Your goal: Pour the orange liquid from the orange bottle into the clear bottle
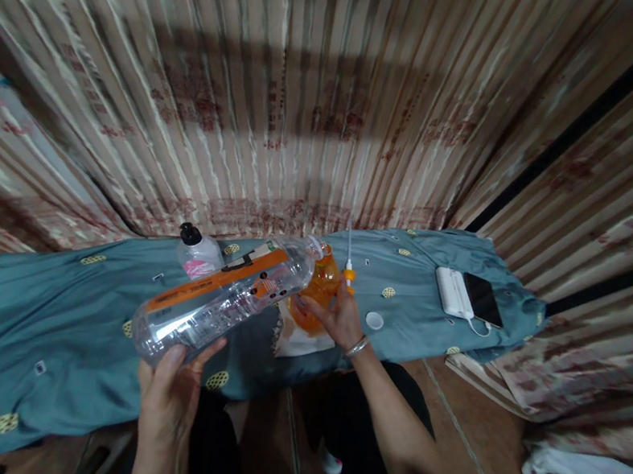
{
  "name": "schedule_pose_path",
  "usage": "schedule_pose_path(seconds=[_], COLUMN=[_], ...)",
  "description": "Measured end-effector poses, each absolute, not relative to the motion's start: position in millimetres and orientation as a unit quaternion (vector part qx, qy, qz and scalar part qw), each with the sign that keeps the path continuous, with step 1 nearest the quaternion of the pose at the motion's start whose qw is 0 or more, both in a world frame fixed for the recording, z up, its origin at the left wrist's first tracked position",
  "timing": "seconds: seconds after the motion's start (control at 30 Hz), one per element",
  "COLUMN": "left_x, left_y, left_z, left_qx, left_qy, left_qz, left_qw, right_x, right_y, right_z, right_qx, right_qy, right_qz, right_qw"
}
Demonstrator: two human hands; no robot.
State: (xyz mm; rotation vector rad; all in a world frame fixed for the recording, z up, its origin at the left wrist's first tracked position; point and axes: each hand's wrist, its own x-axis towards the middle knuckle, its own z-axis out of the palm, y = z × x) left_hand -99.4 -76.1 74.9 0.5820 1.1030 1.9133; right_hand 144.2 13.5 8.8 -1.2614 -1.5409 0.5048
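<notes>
My left hand (174,383) is closed around the base end of a large clear plastic bottle (230,308) with an orange label. The bottle lies tilted, its neck pointing up and to the right. Its mouth meets the top of an orange translucent bottle (309,305); whether the two touch, I cannot tell. My right hand (343,319), a bracelet on its wrist, grips the orange bottle from the right. A white cloth or tissue (300,346) lies under the orange bottle. Just beyond my right hand is an orange-and-white nozzle with a thin tube (349,266).
A white bottle with a black top (200,253) stands behind the clear bottle. A round white cap (373,321) lies right of my hand. Farther right are a white power bank (454,292), a cable and a dark phone (484,299) on the teal cloth (75,317). Curtains hang behind.
</notes>
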Motion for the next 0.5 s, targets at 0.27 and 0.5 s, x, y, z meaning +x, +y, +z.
schedule_pose_path(seconds=[0.27,0.5], left_x=[-110,-113], left_y=[-79,-81], left_z=[63,59], left_qx=[0.28,0.291], left_qy=[0.416,0.397], left_qz=[0.749,0.744], left_qw=[0.434,0.452], right_x=[146,145], right_y=[11,11], right_z=[10,11], right_qx=[-0.536,-0.527], right_qy=[-0.635,-0.632], right_qz=[0.211,0.226], right_qw=[0.514,0.521])
